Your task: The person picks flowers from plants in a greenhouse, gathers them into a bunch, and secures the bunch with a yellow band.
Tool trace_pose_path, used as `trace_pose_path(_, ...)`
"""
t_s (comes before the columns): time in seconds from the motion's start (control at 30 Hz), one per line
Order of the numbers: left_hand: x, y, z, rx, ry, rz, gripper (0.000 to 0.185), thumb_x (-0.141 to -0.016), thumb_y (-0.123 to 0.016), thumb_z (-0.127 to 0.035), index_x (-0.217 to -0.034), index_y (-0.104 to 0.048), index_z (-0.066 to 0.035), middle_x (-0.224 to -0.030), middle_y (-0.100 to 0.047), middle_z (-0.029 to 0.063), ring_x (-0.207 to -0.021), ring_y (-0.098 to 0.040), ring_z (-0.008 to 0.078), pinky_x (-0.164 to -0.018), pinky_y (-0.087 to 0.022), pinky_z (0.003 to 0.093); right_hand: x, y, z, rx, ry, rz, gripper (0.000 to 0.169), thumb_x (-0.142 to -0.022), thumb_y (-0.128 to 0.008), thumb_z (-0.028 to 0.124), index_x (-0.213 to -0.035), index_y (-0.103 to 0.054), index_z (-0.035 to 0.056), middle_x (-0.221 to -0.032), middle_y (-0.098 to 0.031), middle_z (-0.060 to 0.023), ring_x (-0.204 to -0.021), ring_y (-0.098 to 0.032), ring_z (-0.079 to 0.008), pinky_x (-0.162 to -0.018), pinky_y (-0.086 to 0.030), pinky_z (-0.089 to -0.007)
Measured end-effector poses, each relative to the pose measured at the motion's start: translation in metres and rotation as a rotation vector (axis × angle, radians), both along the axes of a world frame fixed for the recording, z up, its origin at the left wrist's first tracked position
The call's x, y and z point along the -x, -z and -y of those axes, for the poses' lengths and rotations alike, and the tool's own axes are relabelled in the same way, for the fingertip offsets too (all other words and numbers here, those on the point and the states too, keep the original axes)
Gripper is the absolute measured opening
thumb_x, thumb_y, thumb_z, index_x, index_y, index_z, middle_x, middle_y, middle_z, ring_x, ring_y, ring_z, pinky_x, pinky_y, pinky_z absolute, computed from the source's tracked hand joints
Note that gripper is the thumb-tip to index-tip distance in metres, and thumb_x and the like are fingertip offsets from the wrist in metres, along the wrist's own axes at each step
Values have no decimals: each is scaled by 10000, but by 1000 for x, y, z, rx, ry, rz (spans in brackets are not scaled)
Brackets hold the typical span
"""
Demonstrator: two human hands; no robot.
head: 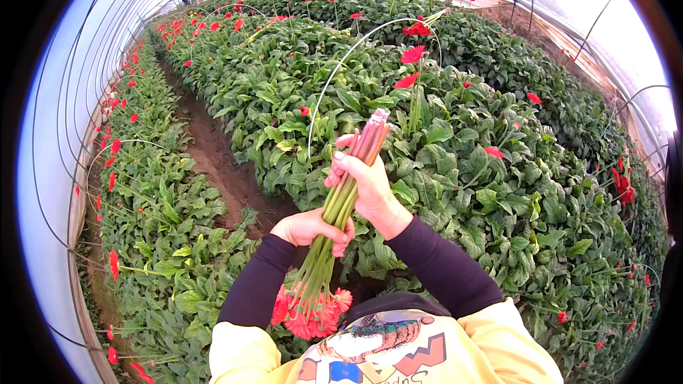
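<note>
A bunch of cut red gerbera daisies (312, 316) hangs heads-down in front of my body. Its long green stems (320, 261) run up through both hands, and the pinkish cut ends (373, 127) point up and away from me. Lower on the stems, my left hand (316, 228) is wrapped around the bundle. My right hand (368, 184) grips it higher, just below the cut ends, with the thumb across the stems. The palms and part of the stems are hidden by the fingers.
Leafy gerbera beds (469, 170) spread ahead and to both sides. A bare soil path (213, 149) runs between them at the left. Thin white hoops (333, 72) arch over the plants. Cut flower bunches lie on the beds (419, 28). Plastic sheeting (53, 160) walls the tunnel.
</note>
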State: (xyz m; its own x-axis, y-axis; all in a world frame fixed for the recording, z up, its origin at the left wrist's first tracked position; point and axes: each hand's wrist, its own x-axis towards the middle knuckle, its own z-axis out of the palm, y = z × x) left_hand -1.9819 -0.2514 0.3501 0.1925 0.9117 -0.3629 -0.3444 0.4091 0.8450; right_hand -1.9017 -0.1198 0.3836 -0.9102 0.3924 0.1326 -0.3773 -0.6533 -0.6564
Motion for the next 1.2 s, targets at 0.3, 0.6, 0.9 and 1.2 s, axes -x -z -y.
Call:
trace_pose_path(0.3,-7,-28,-22,-97,-268,-40,655,-903,-294,-559,-1193,-464,4,-980,-600,184,-894,-606,265,-796,-484,349,-14,-2,-24,221,234,-139,134,-832,-576,109,-882,-470,44,-819,-600,-113,-755,-622,-216,-671,-525,-350)
trace_pose_path(0.6,49,1,-51,-79,-359,-189,627,-919,-281,-537,-1074,-526,19,-844,-626,151,-759,-630,227,-711,-517,334,51,19,-42,141,224,2,147,-857,-557,153,-924,-499,36,-986,-604,-146,-909,-608,-241,-796,-504,-376)
trace_pose_path(0.9,212,54,-74,-220,111,-63,756,-750,-644,-496,-1259,-403,8,-1100,-560,191,-980,-584,275,-872,-461,399,185,55,-42,291,285,79,162,-859,-565,144,-983,-469,106,-663,-450,-10,-550,-469,-116,-551,-431,-290)
trace_pose_path(1.2,252,125,-149,200,273,331,172,-789,-622,-131,-839,-478,-49,-631,-473,36,-554,-495,162,-564,-427,293,202,145,-115,247,341,291,546,-788,-686,213,-1221,-393,55,-991,-576,-66,-929,-569,-190,-831,-463,-347)
